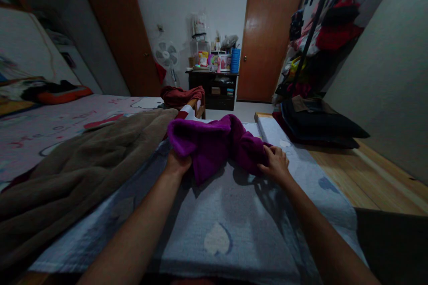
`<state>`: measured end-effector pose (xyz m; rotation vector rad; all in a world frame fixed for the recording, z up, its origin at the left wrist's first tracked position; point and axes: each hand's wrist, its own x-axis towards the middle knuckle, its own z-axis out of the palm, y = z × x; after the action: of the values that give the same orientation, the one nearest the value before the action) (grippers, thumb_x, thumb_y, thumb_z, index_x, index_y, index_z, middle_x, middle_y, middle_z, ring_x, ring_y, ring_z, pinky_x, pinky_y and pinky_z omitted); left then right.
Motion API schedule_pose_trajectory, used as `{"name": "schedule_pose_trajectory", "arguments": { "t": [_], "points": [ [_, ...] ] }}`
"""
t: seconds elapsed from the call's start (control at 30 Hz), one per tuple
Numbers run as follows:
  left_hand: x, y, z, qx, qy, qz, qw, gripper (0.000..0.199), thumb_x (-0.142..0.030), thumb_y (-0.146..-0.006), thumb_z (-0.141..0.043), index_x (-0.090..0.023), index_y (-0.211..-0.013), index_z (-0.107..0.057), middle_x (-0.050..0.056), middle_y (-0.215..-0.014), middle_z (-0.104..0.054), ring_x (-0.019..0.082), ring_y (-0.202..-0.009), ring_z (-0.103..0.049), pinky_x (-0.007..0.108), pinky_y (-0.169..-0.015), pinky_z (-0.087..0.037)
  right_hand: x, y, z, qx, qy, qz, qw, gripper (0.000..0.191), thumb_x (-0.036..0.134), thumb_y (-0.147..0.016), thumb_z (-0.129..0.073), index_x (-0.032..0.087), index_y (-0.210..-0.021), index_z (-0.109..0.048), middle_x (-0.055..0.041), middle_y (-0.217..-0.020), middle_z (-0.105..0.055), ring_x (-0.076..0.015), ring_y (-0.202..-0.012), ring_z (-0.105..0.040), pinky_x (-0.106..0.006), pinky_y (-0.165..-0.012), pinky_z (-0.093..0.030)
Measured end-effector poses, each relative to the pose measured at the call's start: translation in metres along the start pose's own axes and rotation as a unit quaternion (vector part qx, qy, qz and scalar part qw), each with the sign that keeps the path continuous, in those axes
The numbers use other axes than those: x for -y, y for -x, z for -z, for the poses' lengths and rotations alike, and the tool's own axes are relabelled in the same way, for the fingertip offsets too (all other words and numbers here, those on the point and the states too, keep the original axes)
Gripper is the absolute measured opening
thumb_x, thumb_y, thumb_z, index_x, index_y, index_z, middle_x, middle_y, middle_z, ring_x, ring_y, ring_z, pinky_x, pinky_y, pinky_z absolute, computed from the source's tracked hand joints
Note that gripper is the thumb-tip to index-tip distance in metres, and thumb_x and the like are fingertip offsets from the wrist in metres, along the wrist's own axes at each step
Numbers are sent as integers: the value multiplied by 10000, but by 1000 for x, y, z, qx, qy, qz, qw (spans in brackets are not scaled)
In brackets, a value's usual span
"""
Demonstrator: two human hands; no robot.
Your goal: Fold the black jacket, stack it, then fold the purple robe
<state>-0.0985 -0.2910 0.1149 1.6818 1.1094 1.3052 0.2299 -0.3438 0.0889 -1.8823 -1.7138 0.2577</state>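
A purple piece of fabric [214, 142], perhaps a garment, is bunched over the blue-grey sheet with a heart pattern [187, 231]. My left hand [179, 162] grips its left end from below, and the cloth hides most of those fingers. At the right end, my right hand [276, 162] pinches the fabric between thumb and fingers. The cloth sags between both hands, and its lower corner hangs close to the sheet. Whether that corner touches the sheet, I cannot tell.
A brown fleece blanket [83, 160] lies to the left, beside a pink printed bedsheet [60, 116]. Folded dark clothes [321, 120] are stacked on wooden boards [344, 169] at right. Reddish cloth [182, 95] rests beyond, before a dark cabinet [214, 93] and a fan [167, 55].
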Motion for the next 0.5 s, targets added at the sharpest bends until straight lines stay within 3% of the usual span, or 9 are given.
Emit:
{"name": "schedule_pose_trajectory", "arguments": {
  "t": [0.07,0.13,0.2,0.27,0.4,0.5],
  "points": [
    [10,8,-1,-63,129,99,985,320,-220,-857,-433,-134,-1093,-631,96,-996,-736,205,-1020,-664,406,-915,-525,-7,-8,-8,-16,121,25,992,985,417,-593,-755,251,-1452,-303,-171,-1492,-250,-461,-1371,-180,-645,-1054,-179],
    [19,17,-4,-94,212,168,958,468,-276,-827,-555,-168,-1279,-508,102,-1158,-687,235,-1051,-658,435,-942,-517,-12,-18,-17,-10,170,56,984,1156,501,-562,-771,216,-1498,-154,-198,-1548,-123,-458,-1411,-55,-649,-1064,-123],
    [25,23,-6,-88,200,178,959,722,-341,-802,-646,-218,-1423,-299,114,-1362,-550,226,-1150,-604,408,-994,-483,-14,-30,-27,12,184,76,980,1226,549,-562,-753,180,-1510,-69,-213,-1565,-81,-440,-1426,-12,-644,-1075,-97],
    [33,27,-7,-75,119,174,975,956,-380,-733,-739,-232,-1466,-144,141,-1478,-404,239,-1271,-501,405,-1062,-417,-13,-44,-36,44,178,97,978,1165,525,-623,-711,167,-1517,-55,-201,-1573,-105,-415,-1436,-20,-630,-1090,-86],
    [54,25,-10,-80,-66,140,985,1188,-373,-569,-842,-163,-1457,-82,205,-1519,-261,300,-1395,-307,438,-1144,-277,0,-67,-53,104,105,120,982,865,377,-732,-622,174,-1490,-258,-153,-1570,-203,-388,-1437,-99,-614,-1104,-119],
    [69,23,-14,-98,-105,78,987,1166,-315,-573,-822,-177,-1460,-78,186,-1525,-243,293,-1404,-285,429,-1154,-251,12,-76,-63,161,-21,148,976,590,331,-745,-605,168,-1308,-536,-154,-1420,-481,-339,-1302,-413,-500,-1064,-313]
  ]
}}
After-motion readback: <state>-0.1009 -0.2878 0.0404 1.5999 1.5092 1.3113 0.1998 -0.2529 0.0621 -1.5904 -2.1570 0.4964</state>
